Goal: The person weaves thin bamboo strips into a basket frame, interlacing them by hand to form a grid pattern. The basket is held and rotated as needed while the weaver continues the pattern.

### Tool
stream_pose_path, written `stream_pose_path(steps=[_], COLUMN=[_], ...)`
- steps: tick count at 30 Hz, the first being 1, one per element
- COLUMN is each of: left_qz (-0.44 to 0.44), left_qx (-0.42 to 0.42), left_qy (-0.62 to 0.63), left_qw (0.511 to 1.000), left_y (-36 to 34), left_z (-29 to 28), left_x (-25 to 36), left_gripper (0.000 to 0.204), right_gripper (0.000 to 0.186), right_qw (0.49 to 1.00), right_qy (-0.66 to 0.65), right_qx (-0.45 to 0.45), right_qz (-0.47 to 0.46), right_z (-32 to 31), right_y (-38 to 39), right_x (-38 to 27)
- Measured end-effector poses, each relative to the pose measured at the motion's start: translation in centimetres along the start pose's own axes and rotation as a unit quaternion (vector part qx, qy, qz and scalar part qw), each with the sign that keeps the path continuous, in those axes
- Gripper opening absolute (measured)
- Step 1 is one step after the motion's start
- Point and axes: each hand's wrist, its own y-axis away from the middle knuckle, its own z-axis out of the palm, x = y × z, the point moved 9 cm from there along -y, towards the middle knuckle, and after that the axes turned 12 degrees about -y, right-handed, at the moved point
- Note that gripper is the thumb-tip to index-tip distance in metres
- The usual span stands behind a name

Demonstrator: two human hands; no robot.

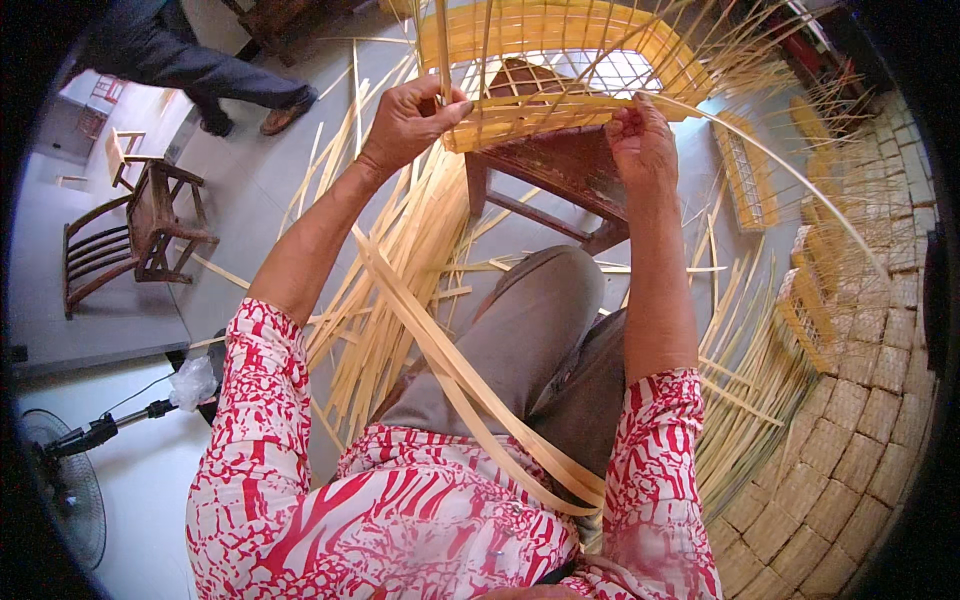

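Observation:
A half-woven yellow bamboo basket [545, 118] with an open grid base rests on a dark wooden stool [560, 172] in front of me. Long unwoven strips stick up from its edges. My left hand [410, 122] is closed on the basket's near left corner, its thumb along the woven wall and its fingers by an upright strip. At the near right corner, the fingers of my right hand [642, 145] pinch a pale bamboo strip [790, 172] against the basket's side. The strip's long free end curves out to the right. Exactly how the right fingertips grip is partly hidden.
Loose flat strips [400, 270] cover the floor left of the stool, and a few [480, 400] lie over my lap. Thin strips [750, 420] and more basket pieces [745, 175] lie right. Leftward are a chair [150, 230], a fan [70, 490] and a person's leg [220, 72].

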Motion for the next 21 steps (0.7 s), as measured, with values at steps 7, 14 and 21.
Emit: stream_pose_path(steps=[7,14,21], left_qz=[-0.007,-0.042,0.004], left_qx=[-0.019,0.255,0.104], left_qy=[-0.072,-0.007,-0.235], left_qw=[0.997,0.966,0.966], left_y=[0.0,3.1,1.6], left_z=[-0.2,-5.0,1.3], left_x=[-0.2,3.0,7.2], left_gripper=[0.014,0.026,0.023], right_gripper=[0.020,0.029,0.036], right_qw=[1.000,0.998,0.995], right_qy=[0.015,0.043,0.081], right_qx=[0.028,0.043,0.057], right_qz=[-0.001,0.019,0.011], right_z=[-0.9,0.1,0.4], right_y=[0.2,1.4,5.6], right_x=[0.7,1.4,3.1])
